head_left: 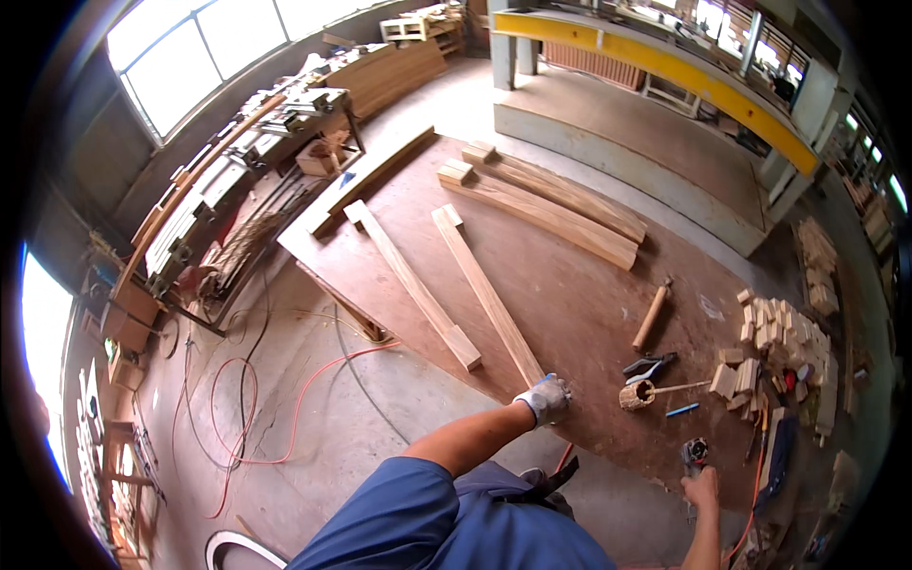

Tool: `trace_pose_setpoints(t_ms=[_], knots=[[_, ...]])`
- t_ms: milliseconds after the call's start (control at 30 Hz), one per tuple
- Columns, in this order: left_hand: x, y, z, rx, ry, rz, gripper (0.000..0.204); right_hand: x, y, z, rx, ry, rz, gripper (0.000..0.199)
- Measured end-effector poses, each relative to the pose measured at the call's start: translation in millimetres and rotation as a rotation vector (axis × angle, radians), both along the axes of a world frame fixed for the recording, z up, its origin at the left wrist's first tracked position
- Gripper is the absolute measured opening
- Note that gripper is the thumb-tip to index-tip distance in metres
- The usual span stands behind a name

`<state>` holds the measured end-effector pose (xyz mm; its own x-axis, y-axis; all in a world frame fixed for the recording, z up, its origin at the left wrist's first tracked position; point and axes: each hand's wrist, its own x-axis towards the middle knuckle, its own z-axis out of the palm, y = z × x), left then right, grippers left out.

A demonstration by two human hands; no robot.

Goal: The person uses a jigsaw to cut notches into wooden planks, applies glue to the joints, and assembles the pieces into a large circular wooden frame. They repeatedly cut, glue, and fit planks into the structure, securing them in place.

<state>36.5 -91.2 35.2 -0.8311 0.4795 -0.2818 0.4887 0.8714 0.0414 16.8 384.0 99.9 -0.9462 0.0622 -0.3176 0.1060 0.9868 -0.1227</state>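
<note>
My left hand [546,399], in a pale work glove, is closed on the near end of a long wooden beam [488,294] lying on the brown worktable [579,332]. A small block sits at that beam's far end. To its left lies a second beam [414,283] with a block at each end. My right hand [701,486], without a glove, grips a handheld power tool [696,454] at the table's near right; its exact kind is hard to make out. Two thicker beams [541,214] rest side by side farther back.
On the right are a hammer [652,318], pliers [650,365], a glue pot [636,394] with a stick, a blue pen [682,410] and piled wood blocks [784,332]. A red hose [304,404] loops over the floor. A yellow-edged machine [655,71] stands behind.
</note>
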Motion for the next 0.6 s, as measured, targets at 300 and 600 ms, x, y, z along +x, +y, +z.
trace_pose_setpoints(t_ms=[300,600], knots=[[10,-73,-36,-0.32,0.025,0.531,0.043,-60,52,-129,-0.101,0.044,-0.08,0.068],[44,-142,-19,0.069,0.112,0.848,0.09,-43,17,-160,-0.055,0.333,-0.06,0.061]])
